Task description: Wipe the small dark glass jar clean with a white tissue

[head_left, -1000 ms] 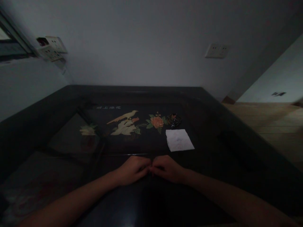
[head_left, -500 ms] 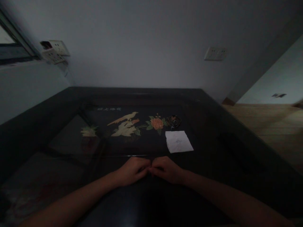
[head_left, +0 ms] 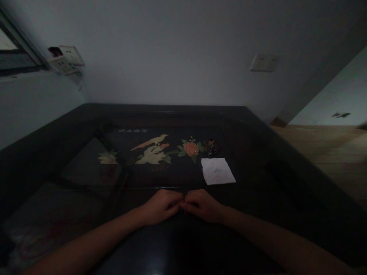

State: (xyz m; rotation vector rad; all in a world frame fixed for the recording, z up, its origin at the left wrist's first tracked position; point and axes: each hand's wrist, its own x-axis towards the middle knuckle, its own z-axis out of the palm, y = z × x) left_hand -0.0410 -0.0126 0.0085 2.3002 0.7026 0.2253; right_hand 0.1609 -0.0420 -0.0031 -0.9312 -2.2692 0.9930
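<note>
Although my left hand [head_left: 160,206] and right hand [head_left: 205,207] meet at curled fingertips, low over the dark table [head_left: 155,246], I cannot tell whether they pinch anything; shadow hides the spot. White paper [head_left: 218,172] lies on the table just beyond my right hand, its faint marks too blurred to read. Behind it, a shiny dark object [head_left: 212,147] is hard to make out. The window [head_left: 17,60] at upper left is cut off.
</note>
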